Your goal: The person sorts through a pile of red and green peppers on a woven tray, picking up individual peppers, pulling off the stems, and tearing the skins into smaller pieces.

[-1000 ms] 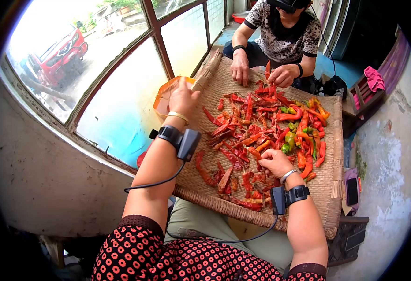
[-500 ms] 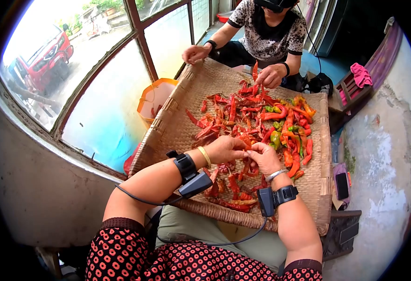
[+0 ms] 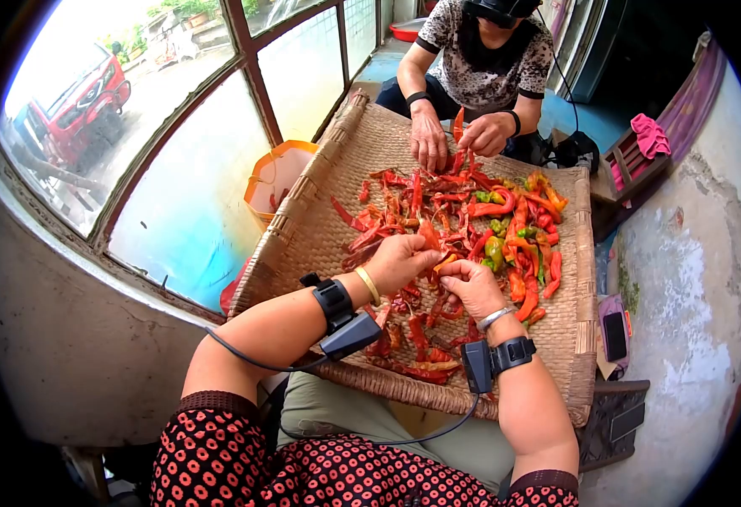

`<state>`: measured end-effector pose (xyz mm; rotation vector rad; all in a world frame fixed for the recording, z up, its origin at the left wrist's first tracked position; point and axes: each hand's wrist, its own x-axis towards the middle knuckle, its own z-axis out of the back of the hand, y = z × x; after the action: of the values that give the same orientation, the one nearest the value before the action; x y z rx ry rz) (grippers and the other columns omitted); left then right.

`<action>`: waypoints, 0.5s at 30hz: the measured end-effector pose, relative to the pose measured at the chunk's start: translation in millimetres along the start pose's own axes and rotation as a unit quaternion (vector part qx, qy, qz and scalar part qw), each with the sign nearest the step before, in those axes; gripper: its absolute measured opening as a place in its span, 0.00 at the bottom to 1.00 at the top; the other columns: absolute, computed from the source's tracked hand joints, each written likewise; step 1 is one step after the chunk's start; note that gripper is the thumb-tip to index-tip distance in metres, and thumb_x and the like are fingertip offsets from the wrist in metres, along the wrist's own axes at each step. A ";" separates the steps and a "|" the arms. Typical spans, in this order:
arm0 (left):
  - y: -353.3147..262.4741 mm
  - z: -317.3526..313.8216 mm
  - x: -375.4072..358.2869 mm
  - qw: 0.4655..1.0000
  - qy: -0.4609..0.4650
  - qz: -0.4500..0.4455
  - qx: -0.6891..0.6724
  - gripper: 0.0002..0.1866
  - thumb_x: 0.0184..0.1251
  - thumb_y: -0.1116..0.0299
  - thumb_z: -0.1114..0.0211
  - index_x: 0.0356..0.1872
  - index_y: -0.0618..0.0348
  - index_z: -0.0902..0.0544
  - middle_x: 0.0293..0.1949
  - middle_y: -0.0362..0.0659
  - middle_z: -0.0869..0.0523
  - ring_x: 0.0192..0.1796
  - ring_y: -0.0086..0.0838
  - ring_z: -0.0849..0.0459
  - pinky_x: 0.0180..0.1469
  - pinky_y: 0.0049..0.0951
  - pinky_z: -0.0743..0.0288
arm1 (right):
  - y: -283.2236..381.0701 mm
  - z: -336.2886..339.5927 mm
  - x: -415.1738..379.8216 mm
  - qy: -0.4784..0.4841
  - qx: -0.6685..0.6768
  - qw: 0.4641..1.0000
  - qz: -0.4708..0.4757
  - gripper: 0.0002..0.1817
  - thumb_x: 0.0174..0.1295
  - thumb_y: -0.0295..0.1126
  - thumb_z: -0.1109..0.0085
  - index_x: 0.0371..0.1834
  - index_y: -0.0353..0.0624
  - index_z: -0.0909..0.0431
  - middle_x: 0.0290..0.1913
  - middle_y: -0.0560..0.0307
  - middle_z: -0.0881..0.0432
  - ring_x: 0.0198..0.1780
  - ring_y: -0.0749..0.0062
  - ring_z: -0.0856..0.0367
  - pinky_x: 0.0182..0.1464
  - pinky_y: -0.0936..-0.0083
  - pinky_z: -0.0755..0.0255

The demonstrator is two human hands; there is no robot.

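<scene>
A woven tray (image 3: pixel 303 220) rests over my lap, strewn with red chili peppers (image 3: pixel 383 224). Above the pile, my left hand (image 3: pixel 400 260) is closed on a red-orange chili pepper (image 3: pixel 428 233) whose tip points up past the fingers. Close beside it, my right hand (image 3: pixel 474 289) pinches at a yellow-orange piece of pepper (image 3: pixel 446 261) between the two hands. Fresher peppers, orange, red and some green (image 3: pixel 495 252), lie in a heap to the right of my hands. Wrinkled, darker ones lie below and left of them.
Across the tray, another person's hands (image 3: pixel 430 139) handle a red pepper. An orange-rimmed bucket (image 3: pixel 282 182) stands left of the tray, by the window. To the right are a phone (image 3: pixel 615 335) and a pink cloth (image 3: pixel 650 135). Cables run from my wrist devices.
My hands have moved slightly apart, with the yellow-orange piece showing between them. The other person's hand has left the tray's far corner and come down to the peppers.
</scene>
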<state>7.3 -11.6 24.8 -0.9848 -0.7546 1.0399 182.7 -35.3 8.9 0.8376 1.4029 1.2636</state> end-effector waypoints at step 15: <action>32.1 140.8 34.9 0.886 -0.338 0.116 -0.296 0.14 0.64 0.65 0.50 0.45 0.64 0.30 0.35 0.45 0.21 0.22 0.22 0.24 0.24 0.17 0.29 | -0.2 0.6 2.2 -0.021 -0.010 0.999 -0.031 0.05 0.54 0.26 0.45 0.33 0.38 0.24 0.21 0.65 0.26 0.19 0.84 0.29 0.21 0.85 0.31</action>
<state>-115.1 68.4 51.3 -1.2553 -1.6318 1.4271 182.8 -33.1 8.2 0.7980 1.3713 1.2046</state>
